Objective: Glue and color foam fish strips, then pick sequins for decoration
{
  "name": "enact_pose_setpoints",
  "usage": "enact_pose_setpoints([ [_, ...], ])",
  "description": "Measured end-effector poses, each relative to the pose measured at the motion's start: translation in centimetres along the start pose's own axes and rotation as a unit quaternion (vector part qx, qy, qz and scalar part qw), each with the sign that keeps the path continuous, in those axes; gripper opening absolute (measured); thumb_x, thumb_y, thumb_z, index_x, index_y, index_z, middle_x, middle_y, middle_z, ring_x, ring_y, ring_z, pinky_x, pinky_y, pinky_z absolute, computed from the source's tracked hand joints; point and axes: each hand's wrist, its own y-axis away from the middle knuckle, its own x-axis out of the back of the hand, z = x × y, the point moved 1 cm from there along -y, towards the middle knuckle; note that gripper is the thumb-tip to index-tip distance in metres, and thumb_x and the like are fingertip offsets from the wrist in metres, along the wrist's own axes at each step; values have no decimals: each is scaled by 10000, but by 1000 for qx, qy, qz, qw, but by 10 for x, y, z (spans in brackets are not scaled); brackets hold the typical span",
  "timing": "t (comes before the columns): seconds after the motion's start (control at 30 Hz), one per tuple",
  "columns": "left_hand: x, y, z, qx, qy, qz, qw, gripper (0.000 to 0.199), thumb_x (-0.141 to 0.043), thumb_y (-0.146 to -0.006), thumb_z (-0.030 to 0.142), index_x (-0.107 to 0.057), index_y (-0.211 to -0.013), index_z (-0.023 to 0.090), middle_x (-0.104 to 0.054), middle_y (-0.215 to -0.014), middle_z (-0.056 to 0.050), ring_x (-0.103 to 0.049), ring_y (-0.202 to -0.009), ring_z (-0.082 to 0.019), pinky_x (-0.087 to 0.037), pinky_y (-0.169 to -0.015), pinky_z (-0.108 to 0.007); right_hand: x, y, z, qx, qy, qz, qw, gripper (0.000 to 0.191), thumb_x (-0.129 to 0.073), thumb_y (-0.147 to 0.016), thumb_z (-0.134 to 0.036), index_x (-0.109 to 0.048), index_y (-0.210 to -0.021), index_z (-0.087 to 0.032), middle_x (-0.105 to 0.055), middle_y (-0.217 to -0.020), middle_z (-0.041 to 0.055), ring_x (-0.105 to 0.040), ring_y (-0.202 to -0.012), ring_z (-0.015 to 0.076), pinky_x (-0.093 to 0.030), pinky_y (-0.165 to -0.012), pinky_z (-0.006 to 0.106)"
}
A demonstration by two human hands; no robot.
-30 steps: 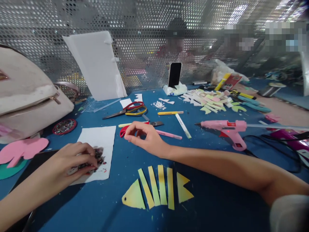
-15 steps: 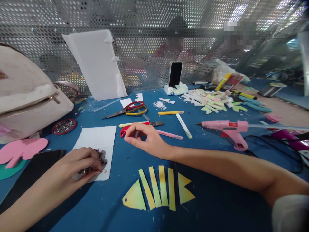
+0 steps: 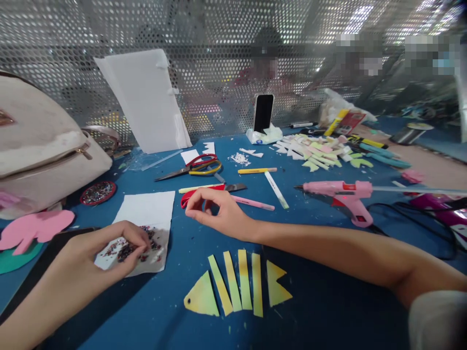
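My left hand (image 3: 120,248) is over a white sheet of paper (image 3: 149,204), its thumb and fingers drawn together above a scatter of small dark beads or sequins (image 3: 155,245). Anything between those fingertips is too small to make out. My right hand (image 3: 219,211) rests on the blue table with fingers curled to the thumb in a ring; no held thing shows there. Just behind it lies a red-handled cutter (image 3: 219,188). In front are fish-shaped yellow-green pieces: a head (image 3: 203,296) with an eye hole, several strips (image 3: 245,279) and a notched tail (image 3: 278,284).
A pink glue gun (image 3: 337,189) with its cord lies right. Scissors (image 3: 193,166), markers (image 3: 255,170) and cut scraps (image 3: 321,150) lie behind. A phone (image 3: 263,113) stands upright at the back. Left are a bag (image 3: 40,141), a red dish of beads (image 3: 98,193) and pink foam (image 3: 34,228).
My left hand has lifted and turned slightly, drawing its fingers together and uncovering more of the beads. My right hand keeps its curled pose; the view has shifted slightly.
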Motion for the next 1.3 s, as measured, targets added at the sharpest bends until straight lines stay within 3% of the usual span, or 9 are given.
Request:
enact_pose_setpoints([
  [0.07, -11, -3, 11, 42, 79, 3, 996, 113, -667, -859, 359, -665, -799, 264, -738, -842, -11, -733, -828, -211, -600, -700, -251, 0, 1, -1, 13, 9, -11, 1000, 139, -617, -944, -301, -623, -883, -176, -642, -879, 21, -580, -743, 115, -438, -610, 231],
  [0.17, -32, -6, 27, 127, 217, 47, 967, 166, -699, -859, 377, -683, -794, 224, -723, -807, -26, -694, -645, -163, -590, -574, -229, 0, 5, -3, 50, 40, -36, 997, 129, -609, -944, -297, -618, -888, -181, -601, -806, 1, -531, -676, 106, -434, -613, 239],
  [0.23, -44, -5, 34, 150, 253, 62, 954, 142, -724, -838, 352, -698, -803, 217, -719, -799, -30, -681, -633, -156, -561, -527, -205, -1, 8, -4, 93, 84, -51, 991, 107, -597, -943, -279, -615, -887, -189, -550, -742, -15, -503, -665, 112, -416, -622, 252],
  [0.47, -51, 11, 32, 109, 230, 75, 964, 57, -737, -834, 290, -691, -817, 260, -720, -821, 2, -705, -741, -153, -606, -684, -204, -6, 14, -6, 225, 173, -99, 954, 116, -527, -960, -233, -576, -857, -212, -572, -731, -15, -486, -682, 122, -400, -660, 275],
  [0.77, -52, 14, 31, 99, 227, 69, 966, 47, -738, -836, 286, -696, -824, 266, -722, -826, 17, -714, -735, -138, -607, -685, -173, -6, 12, -9, 218, 187, -94, 953, 126, -509, -958, -221, -556, -841, -217, -560, -712, -14, -479, -668, 124, -405, -650, 272],
  [1.0, -52, 15, 31, 127, 241, 70, 960, 78, -778, -803, 293, -709, -810, 258, -722, -817, 30, -705, -724, -111, -577, -697, -122, -5, 13, -7, 230, 199, -85, 949, 125, -529, -960, -188, -583, -848, -174, -561, -731, -18, -465, -680, 103, -390, -663, 247],
  [1.3, -54, 13, 31, 131, 256, 66, 956, 86, -785, -794, 294, -707, -814, 263, -719, -811, 34, -699, -715, -104, -569, -691, -114, -7, 13, -6, 216, 225, -118, 943, 160, -484, -987, -213, -578, -862, -177, -572, -741, -6, -478, -709, 113, -377, -658, 257],
])
